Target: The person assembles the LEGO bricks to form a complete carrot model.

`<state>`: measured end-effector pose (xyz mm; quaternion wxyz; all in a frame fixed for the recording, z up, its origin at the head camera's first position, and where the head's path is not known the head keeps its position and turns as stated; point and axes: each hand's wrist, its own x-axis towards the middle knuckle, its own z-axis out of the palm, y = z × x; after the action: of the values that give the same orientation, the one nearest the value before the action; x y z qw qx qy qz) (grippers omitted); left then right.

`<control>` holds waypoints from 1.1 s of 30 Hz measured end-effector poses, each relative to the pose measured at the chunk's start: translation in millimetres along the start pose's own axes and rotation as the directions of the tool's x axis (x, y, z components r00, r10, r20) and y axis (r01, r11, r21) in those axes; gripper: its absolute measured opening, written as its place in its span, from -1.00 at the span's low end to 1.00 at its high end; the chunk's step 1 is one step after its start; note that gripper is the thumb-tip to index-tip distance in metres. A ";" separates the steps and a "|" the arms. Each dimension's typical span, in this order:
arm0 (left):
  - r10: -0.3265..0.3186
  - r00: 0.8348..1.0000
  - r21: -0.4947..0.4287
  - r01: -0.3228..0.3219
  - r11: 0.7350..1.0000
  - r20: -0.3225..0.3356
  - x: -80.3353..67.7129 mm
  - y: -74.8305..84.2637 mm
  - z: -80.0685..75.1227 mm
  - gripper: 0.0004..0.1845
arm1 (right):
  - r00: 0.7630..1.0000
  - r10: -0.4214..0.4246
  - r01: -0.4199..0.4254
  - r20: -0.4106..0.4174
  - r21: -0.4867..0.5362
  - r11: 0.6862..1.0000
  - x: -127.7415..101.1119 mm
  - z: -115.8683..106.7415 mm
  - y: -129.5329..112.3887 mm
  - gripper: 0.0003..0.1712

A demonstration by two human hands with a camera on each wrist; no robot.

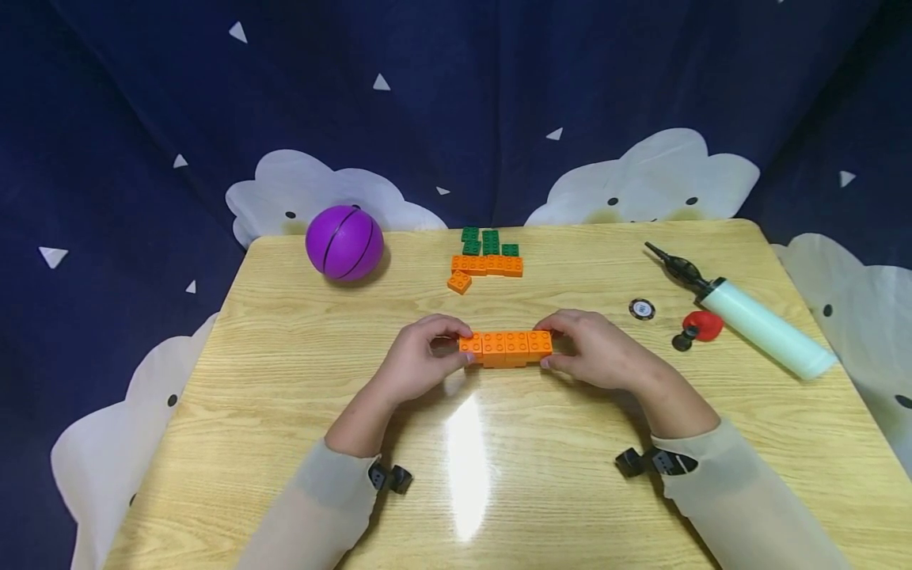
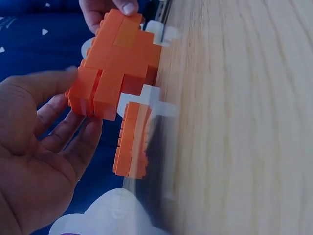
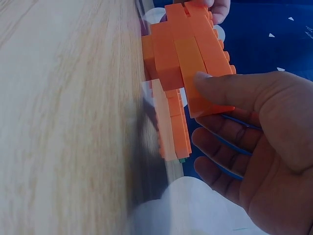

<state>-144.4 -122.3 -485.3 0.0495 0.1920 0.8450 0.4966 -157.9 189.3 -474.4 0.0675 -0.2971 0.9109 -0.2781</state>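
Observation:
An orange toy-brick build [image 1: 506,346] stands at the middle of the table, studs up, with a wide top row and narrower courses beneath. My left hand [image 1: 420,361] pinches its left end between thumb and fingers. At the right end, my right hand [image 1: 597,353] grips the build the same way. In the left wrist view, a thin slit shows between the end bricks [image 2: 87,90] by my left fingers. The right wrist view shows my right thumb [image 3: 208,81] against the side of the end brick, with the fingers behind it.
Behind the build lie a row of orange bricks [image 1: 492,265], a loose orange brick [image 1: 459,282] and several green bricks [image 1: 490,241]. A purple ball [image 1: 345,243] sits back left. On the right are a poker chip [image 1: 642,309], a red-and-black object [image 1: 701,324] and a hand pump [image 1: 765,328].

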 end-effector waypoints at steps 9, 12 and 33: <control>-0.107 0.994 -0.054 0.108 0.993 0.033 1.4 -0.3 0.0 -0.77 | 1.000 -0.002 0.002 -0.001 0.001 1.000 0.6 0.6 -1.0 -0.46; -0.131 0.990 -0.084 0.134 0.987 0.044 1.0 -1.1 0.3 -0.77 | 1.000 0.000 0.000 -0.002 -0.001 1.000 0.7 0.6 -1.1 -0.46; -0.221 0.973 -0.193 0.231 0.954 0.072 6.7 3.2 3.2 -0.77 | 1.000 -0.001 0.001 -0.011 -0.024 1.000 0.7 0.8 -1.1 -0.49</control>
<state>-148.7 -115.7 -483.5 0.1460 0.1005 0.8058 0.5650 -157.6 187.7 -474.5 0.0588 -0.2967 0.9145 -0.2687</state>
